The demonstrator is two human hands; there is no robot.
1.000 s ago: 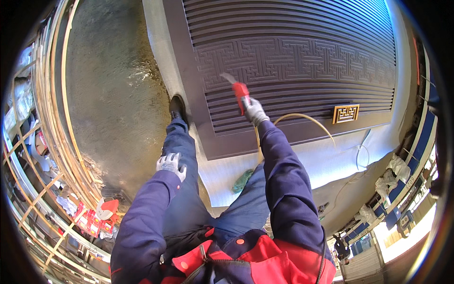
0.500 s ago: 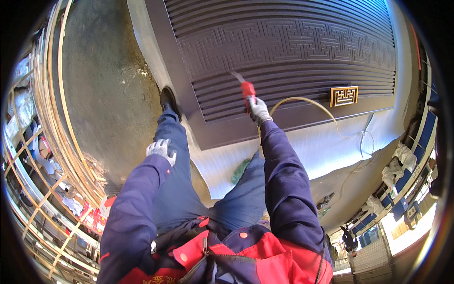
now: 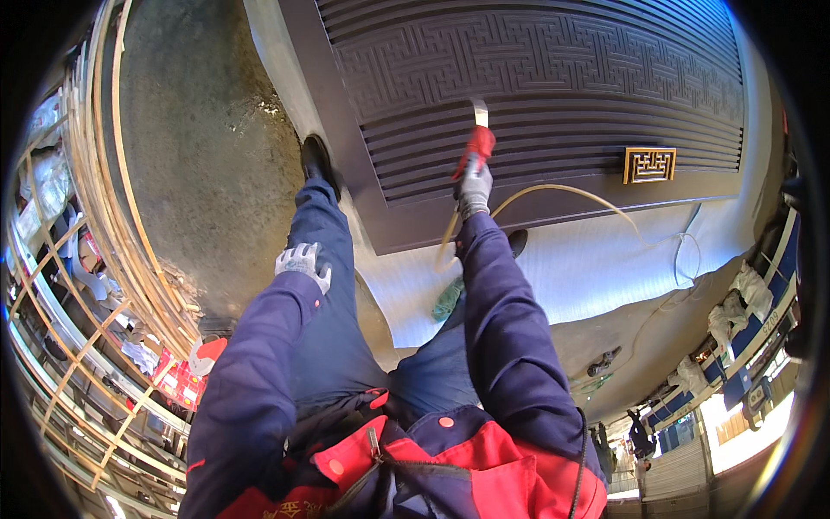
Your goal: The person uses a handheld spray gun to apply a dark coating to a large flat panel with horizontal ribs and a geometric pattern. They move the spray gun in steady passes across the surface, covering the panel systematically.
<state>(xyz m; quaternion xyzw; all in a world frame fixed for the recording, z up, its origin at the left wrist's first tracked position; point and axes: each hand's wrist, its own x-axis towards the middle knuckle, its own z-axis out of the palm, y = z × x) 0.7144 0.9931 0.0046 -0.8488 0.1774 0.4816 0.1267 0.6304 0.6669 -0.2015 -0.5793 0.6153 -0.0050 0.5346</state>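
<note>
My right hand, in a grey-white glove, is closed around a red air blow gun with a silvery flat-looking nozzle. A pale yellow hose trails off near that hand. The blow gun is over a large dark brown panel with ribbed slats and a band of raised fretwork; whether the nozzle touches the panel I cannot tell. My gloved left hand rests on my left thigh, fingers spread and holding nothing.
On the panel's near right lies a small gold-framed fretwork piece. White sheeting spreads beneath the panel. Long wooden strips and a lattice rack line the left. A green bundle lies between my legs. People stand at the far lower right.
My right hand and the blow gun have shifted slightly right, and the nozzle now points more directly away from me. The view has shifted slightly; my left hand stays on my thigh.
</note>
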